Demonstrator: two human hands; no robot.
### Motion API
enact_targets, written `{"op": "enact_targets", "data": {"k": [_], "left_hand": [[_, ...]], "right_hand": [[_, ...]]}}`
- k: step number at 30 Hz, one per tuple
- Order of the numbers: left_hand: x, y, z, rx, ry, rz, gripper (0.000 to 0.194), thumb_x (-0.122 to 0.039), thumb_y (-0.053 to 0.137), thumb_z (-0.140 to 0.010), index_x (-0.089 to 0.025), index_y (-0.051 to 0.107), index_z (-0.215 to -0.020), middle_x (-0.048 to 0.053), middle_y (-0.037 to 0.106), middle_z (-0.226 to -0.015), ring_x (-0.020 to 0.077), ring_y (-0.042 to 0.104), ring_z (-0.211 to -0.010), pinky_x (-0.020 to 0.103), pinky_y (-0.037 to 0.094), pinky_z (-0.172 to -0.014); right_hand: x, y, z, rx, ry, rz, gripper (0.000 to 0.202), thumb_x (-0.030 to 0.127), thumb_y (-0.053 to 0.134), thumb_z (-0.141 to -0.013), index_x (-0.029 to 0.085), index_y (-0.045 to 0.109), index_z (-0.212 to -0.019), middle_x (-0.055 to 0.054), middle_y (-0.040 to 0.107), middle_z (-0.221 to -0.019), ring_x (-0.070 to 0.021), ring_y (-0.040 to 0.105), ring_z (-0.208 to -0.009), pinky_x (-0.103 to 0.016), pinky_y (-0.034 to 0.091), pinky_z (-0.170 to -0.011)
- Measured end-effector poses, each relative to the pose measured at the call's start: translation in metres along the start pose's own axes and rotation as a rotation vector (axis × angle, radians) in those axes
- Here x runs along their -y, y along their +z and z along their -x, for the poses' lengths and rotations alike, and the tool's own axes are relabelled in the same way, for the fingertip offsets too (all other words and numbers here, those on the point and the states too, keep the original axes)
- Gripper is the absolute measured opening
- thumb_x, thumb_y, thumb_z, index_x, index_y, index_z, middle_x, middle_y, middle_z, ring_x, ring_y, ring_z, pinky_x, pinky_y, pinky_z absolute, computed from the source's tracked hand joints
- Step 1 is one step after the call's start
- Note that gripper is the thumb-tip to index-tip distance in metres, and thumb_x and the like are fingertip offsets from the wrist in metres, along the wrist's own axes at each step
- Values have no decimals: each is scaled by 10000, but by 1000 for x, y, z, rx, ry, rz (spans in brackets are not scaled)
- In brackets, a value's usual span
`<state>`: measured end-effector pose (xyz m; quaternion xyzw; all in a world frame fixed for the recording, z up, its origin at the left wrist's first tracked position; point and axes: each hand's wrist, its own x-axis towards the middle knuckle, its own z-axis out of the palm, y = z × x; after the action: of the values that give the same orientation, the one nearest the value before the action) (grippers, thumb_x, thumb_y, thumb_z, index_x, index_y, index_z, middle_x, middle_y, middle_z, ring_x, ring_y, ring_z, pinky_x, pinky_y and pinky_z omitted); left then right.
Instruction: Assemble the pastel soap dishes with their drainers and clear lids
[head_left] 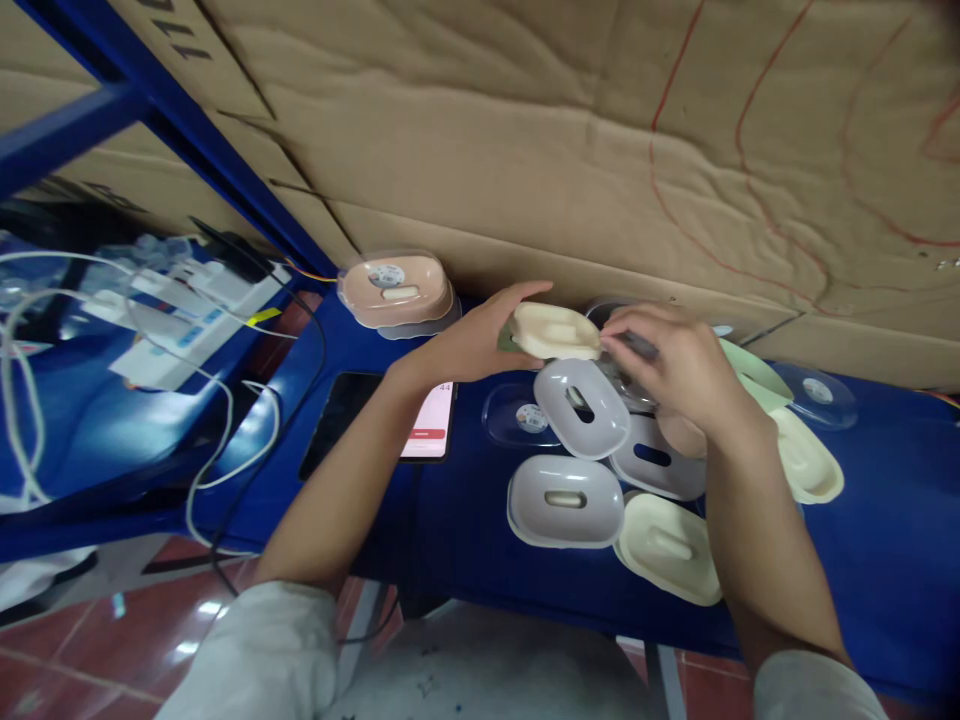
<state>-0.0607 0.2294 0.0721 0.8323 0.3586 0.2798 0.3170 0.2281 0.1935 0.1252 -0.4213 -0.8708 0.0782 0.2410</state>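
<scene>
My left hand (480,338) grips a cream soap dish (553,318) by its left end, just above the table. Thumb and fingertips of my right hand (675,360) are pinched at the dish's right end. Below the hands lies a grey slotted tray (555,392), overlapping another grey tray (682,478). Nearer me are a grey dish (529,500) with a cream piece showing in its slot and a cream dish (649,570) with a raised middle. Partly behind my right hand and forearm are a peach piece (684,435), a pale green tray (757,375) and another cream dish (817,465).
A clear lid (502,415) with a round label lies beside a phone (431,425). Stacked peach dishes (420,285) stand at the back left, against the cardboard (480,180). White cables (225,440) and a power strip (180,350) fill the left side. Another clear lid (832,400) lies right.
</scene>
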Motion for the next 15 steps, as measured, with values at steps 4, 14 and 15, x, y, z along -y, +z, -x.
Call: {"op": "enact_targets", "data": {"k": [4,14,15], "left_hand": [[15,8,-1,-1,-66,-236,670,-402,798,-912,-248,557,-1519,146,590,-1565,361,548,-1475,548,427,-1231],[-7,13,-6,-178,87,-88,686,-407,711,-1002,-241,441,-1610,119,527,-1638,310,525,-1501,493,415,-1274],[-11,11,-6,-186,108,-90,650,-412,694,-1019,-240,460,-1600,109,537,-1628,308,513,-1508,494,396,-1290]], "right_hand": [[1,3,2,78,-3,73,261,407,606,-1057,250,735,-1220,-94,769,-1254,-310,708,-1175,-484,515,-1023],[15,30,-1,118,-10,292,298,336,580,-1069,219,712,-1310,-104,756,-1336,-329,691,-1198,-462,465,-974],[15,29,-1,134,-9,285,280,337,574,-1069,224,726,-1276,-102,771,-1292,-326,701,-1164,-452,474,-947]]}}
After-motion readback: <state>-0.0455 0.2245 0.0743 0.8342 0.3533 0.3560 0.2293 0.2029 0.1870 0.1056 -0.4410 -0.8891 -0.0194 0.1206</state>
